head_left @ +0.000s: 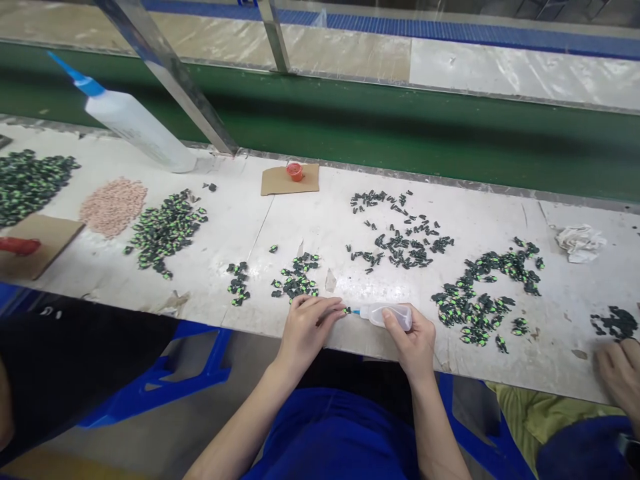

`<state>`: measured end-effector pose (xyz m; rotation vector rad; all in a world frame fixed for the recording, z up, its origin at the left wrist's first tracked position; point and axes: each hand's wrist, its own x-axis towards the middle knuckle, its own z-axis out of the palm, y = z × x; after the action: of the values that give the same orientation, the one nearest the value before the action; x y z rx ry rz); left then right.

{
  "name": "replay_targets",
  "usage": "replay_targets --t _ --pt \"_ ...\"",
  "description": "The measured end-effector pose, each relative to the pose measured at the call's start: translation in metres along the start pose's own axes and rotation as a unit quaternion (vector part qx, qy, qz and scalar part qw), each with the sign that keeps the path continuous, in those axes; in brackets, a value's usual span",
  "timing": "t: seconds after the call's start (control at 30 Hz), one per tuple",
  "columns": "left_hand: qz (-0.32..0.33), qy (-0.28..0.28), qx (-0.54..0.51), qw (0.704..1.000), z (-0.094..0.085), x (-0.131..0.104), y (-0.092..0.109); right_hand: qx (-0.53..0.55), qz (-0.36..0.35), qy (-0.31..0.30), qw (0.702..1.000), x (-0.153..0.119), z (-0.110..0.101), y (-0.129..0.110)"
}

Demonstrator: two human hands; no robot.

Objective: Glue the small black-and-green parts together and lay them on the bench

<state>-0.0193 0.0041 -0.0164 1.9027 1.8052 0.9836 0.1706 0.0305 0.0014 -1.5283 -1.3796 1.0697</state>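
My left hand pinches a small black-and-green piece between its fingertips, at the front part of the white table. In my right hand is a small clear squeeze bottle, lying sideways with its blue tip pointing left, at or very near the piece. Just behind my left hand lies a small cluster of black-and-green pieces, with a smaller group to its left. Loose black parts are scattered behind the bottle. A larger pile of black-and-green pieces spreads to the right of my right hand.
A large white bottle leans at the back left, near a metal post. Cardboard holds a red cap. Pink pieces lie left. Another person's hand is at the right edge, beyond crumpled tissue.
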Motion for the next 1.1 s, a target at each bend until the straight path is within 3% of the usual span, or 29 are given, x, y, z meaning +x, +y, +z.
replay_targets --t 0.43,0.5,0.63,0.7,0.8,0.9,1.03,1.1 --pt "-0.005 -0.006 0.003 1.0 -0.001 0.001 0.001 0.012 -0.011 0.009 1.0 0.0 0.0 0.002" --pt "-0.008 -0.01 -0.002 1.0 0.0 0.001 0.001 0.043 -0.014 0.04 0.998 -0.001 -0.001 0.005" --pt "-0.001 -0.029 -0.017 0.999 -0.003 0.002 -0.001 0.154 -0.029 0.162 0.974 -0.002 -0.005 0.017" --pt "0.006 -0.057 -0.027 0.998 -0.009 0.007 -0.001 0.184 -0.031 0.184 0.965 -0.002 -0.007 0.02" --pt "0.021 -0.074 -0.05 0.996 -0.019 0.025 -0.001 0.198 -0.039 0.164 0.966 0.003 -0.005 0.017" --pt "0.03 -0.009 -0.034 0.999 -0.021 0.058 -0.005 0.182 -0.027 0.146 0.972 0.011 0.0 0.012" --pt "-0.003 0.018 0.055 0.998 -0.002 0.102 -0.015 0.097 0.015 0.145 0.985 0.019 0.003 0.01" --pt "-0.007 0.019 0.063 0.998 0.01 0.115 -0.019 0.055 -0.005 0.149 0.987 0.016 0.003 0.011"
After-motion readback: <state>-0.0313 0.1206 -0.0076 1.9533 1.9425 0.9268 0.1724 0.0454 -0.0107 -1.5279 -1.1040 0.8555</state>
